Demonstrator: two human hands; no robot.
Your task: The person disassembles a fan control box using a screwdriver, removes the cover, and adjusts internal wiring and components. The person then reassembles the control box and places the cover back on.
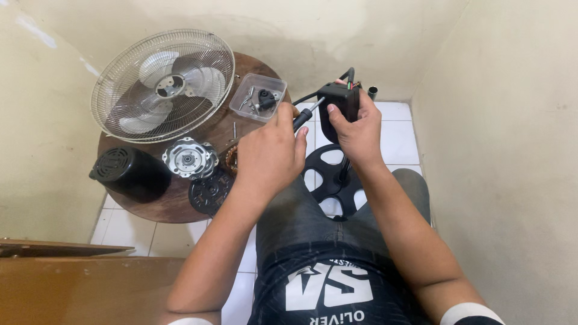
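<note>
Gripping a screwdriver (303, 117) in the left hand (271, 153), shaft angled up and rightward, tip meeting the black switch box (340, 99). Clasping that box upright in the right hand (358, 132), above the black fan base (331, 177), beside the round wooden table (174, 204).

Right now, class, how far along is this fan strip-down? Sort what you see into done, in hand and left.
Done: the grille with blades, black motor cover and silver motor part lie apart on the round table; small parts sit in the clear tray.
In hand: left hand drives a screwdriver into the black box that the right hand grips.
Left: that box appears unopened.
</note>
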